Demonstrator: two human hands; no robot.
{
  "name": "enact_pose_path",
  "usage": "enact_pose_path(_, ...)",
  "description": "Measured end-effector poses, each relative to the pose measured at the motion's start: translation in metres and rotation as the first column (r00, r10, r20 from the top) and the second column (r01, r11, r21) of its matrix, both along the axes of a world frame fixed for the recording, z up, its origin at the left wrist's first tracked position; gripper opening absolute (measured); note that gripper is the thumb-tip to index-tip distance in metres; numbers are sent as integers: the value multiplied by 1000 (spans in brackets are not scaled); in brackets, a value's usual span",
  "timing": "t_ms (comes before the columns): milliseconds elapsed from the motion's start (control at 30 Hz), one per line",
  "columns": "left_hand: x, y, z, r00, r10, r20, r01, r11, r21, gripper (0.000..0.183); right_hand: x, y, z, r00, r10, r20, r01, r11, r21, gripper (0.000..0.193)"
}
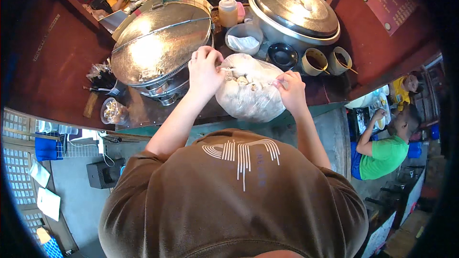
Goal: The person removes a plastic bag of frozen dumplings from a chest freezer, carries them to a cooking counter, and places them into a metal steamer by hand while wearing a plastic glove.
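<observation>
A clear plastic bag (249, 99) filled with pale, lumpy pieces rests at the counter's near edge in front of me. Its mouth is spread, and several small beige pieces show through the opening. My left hand (205, 69) pinches the bag's rim on the left, fingers closed on the plastic. On the opposite side, my right hand (291, 91) grips the rim between thumb and fingers. What exactly the pieces are, I cannot make out. Just beyond the bag sit a clear tub (244, 37) with white plastic inside and a small black bowl (282, 56).
A large round metal lid (160, 43) covers a pot at left; another lidded pot (294, 12) stands at right. Two cups of dark sauce (314, 60), a squeeze bottle (228, 12), a plastic cup (114, 111) and bagged utensils (103, 79) crowd the counter. People sit at tables beyond.
</observation>
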State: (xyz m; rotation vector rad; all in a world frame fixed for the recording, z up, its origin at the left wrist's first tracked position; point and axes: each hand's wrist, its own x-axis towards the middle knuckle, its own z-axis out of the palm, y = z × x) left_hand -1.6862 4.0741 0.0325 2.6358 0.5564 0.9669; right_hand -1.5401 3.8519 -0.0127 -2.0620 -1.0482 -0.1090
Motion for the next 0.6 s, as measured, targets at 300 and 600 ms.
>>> enact_pose_path(300,-2,1,24,984,-160,76,163,986,-34,13,-26,18,30,944,3,330,-4,1000,2,14)
enact_pose_path(600,-14,-8,31,889,-458,12,425,834,351,32,-49,9,62,839,-301,453,148,928,342,20)
